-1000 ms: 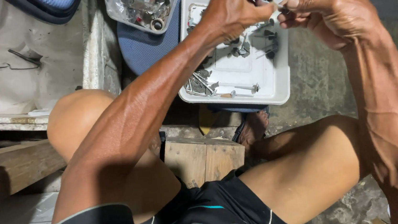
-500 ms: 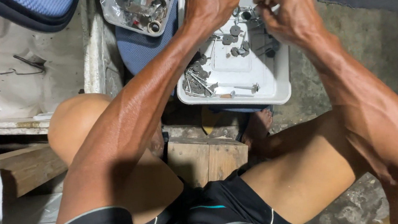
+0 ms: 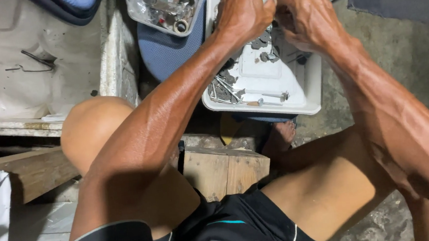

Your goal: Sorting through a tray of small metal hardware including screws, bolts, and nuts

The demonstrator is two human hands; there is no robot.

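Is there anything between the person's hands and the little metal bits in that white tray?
Nothing visible. The left hand and right hand are both over the far end of the white tray, right above the small metal parts. The tray is open-topped, and the clear plastic tub sits off to one side.

We see a white square tray (image 3: pixel 303 105) with raised rim and rounded corners, resting tilted on a blue cushion. Small grey metal parts (image 3: pixel 265 54) lie scattered near its far middle, round-headed and dark. A cluster of silvery screws (image 3: pixel 222 89) gathers in its near-left corner, and one long screw (image 3: pixel 269 96) lies flat along the near edge, pointing sideways.
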